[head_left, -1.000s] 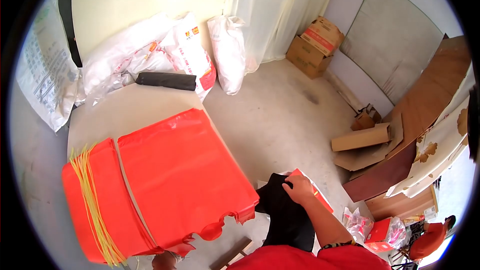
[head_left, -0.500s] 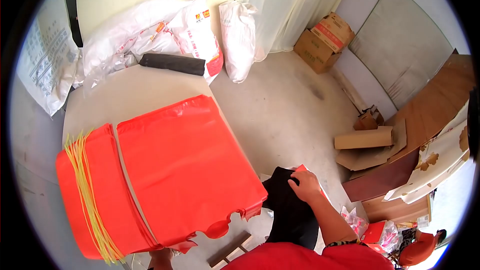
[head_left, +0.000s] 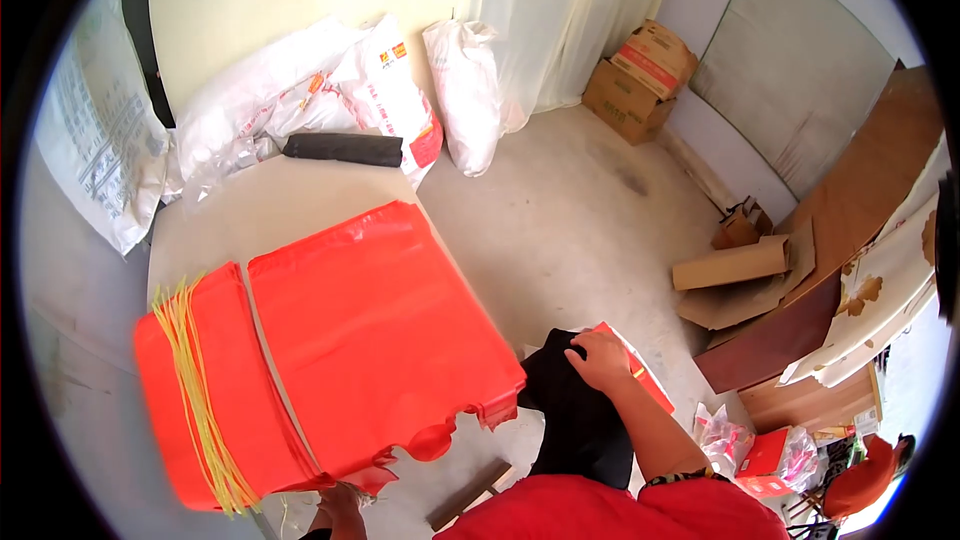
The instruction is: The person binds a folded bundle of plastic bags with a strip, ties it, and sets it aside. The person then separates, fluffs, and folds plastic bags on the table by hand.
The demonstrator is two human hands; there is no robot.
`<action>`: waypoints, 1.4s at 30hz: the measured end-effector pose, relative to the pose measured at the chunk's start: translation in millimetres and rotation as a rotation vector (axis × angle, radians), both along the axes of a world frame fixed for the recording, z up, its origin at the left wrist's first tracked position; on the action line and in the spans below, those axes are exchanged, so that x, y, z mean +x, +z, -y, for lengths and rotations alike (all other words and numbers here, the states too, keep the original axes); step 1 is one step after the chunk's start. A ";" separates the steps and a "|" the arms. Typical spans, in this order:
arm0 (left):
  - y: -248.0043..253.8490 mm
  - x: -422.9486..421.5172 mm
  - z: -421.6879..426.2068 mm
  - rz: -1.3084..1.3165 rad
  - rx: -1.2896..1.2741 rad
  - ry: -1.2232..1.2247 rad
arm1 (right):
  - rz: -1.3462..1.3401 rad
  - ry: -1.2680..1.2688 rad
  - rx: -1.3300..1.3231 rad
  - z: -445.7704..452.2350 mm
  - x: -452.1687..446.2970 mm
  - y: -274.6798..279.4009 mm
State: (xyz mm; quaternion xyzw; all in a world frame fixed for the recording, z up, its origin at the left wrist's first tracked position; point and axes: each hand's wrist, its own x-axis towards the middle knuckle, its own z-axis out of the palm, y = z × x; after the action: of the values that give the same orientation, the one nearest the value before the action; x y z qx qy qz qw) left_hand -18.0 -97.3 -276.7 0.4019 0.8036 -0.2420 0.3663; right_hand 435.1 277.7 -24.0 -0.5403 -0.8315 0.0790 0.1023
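Note:
A large stack of red plastic sheets or bags (head_left: 370, 330) lies on the table, with a narrow pale gap running across it. Thin yellow ties (head_left: 200, 400) lie in a loose bundle over its left part. My left hand (head_left: 343, 500) is at the stack's near lower edge, by a ragged corner; its fingers are mostly hidden. Over the knee of my black trousers (head_left: 570, 430) rests my right hand (head_left: 602, 358), fingers stretched out and holding nothing. Just beyond that hand is a red and white item (head_left: 645, 380), partly covered by the arm.
A black roll (head_left: 343, 149) lies at the table's far edge before white sacks (head_left: 290, 80). Cardboard boxes (head_left: 640, 80) stand by the curtain, and opened cardboard (head_left: 740, 280) lies at right. Another person (head_left: 865, 475) in red is at lower right.
The view has shifted slightly, so the stack appears a little lower. My left hand shows more at the stack's edge. More of the red and white item shows beside my right hand.

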 end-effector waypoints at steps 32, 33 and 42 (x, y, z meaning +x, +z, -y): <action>34.4 23.6 -62.8 0.369 0.287 0.201 | 0.009 -0.022 -0.094 2.9 10.5 6.8; 32.4 22.4 -57.9 0.378 0.272 0.195 | 0.011 -0.025 -0.095 3.5 9.2 8.4; 24.4 20.2 -52.2 0.438 0.290 0.284 | -0.016 -0.026 -0.106 3.1 2.8 6.7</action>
State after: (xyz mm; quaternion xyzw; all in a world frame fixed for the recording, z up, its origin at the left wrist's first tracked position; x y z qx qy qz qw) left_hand 2.2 -45.1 -252.3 0.3763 0.7799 0.0215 0.4997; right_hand 437.8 274.6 -17.3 -0.5552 -0.8182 0.1258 0.0810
